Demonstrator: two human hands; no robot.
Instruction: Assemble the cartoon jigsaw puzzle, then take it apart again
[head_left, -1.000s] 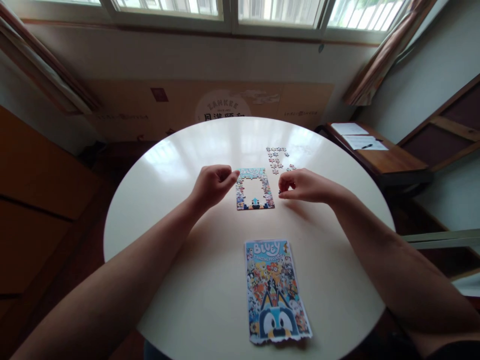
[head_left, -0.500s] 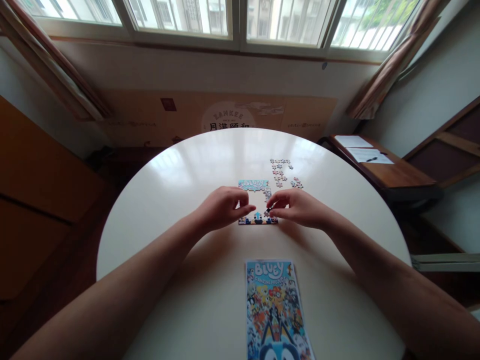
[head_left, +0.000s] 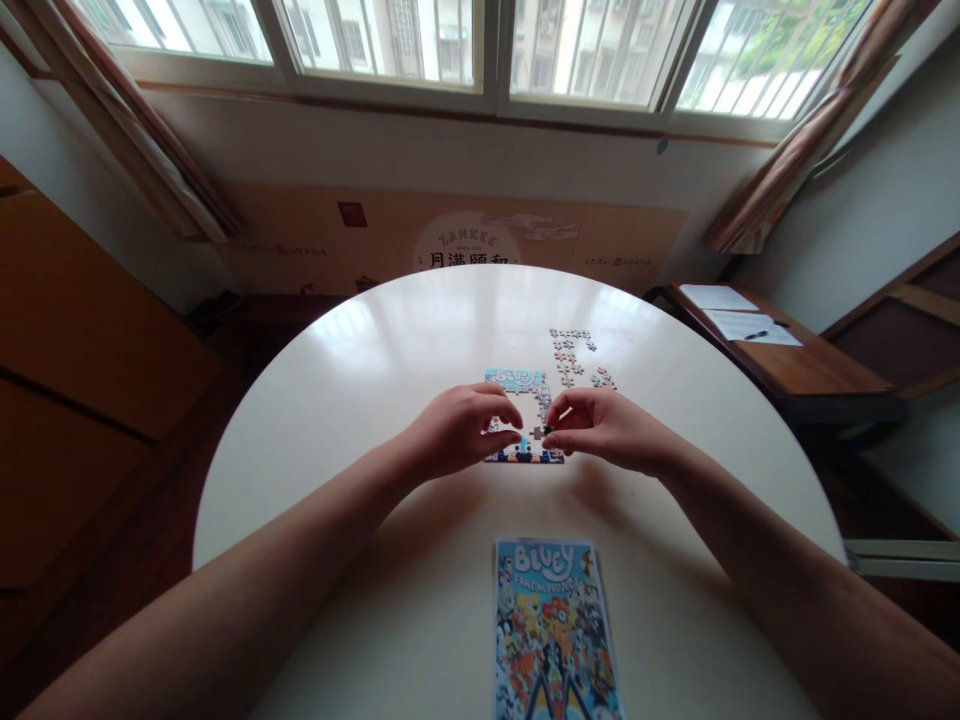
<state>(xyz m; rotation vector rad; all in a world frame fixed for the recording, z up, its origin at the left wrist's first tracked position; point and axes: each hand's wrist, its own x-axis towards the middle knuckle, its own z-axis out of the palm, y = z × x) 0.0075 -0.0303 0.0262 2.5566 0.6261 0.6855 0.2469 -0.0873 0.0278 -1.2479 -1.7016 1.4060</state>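
Observation:
A partly assembled puzzle (head_left: 517, 378) lies on the white round table, its border joined around a bare middle. My left hand (head_left: 469, 425) hovers over its left side, thumb and fingers apart, with nothing between them. Over the right side, my right hand (head_left: 592, 428) pinches a small dark and grey puzzle piece (head_left: 537, 433) between thumb and fingertips. Loose puzzle pieces (head_left: 568, 345) lie in rows beyond my right hand. Nearer to me is a colourful picture sheet (head_left: 555, 610) marked "Bluey". My hands hide parts of the puzzle's left and right edges.
The white table (head_left: 337, 400) has a curved far edge below a wall with windows. At the right stands a brown side table (head_left: 825, 365) with papers (head_left: 739, 325) and a pen. An orange-brown cabinet (head_left: 75, 350) is at the left.
The whole view has shifted slightly, so the table things appear lower and further right. My left hand's fingers have spread wider and its fingertips are nearer the piece in my right hand.

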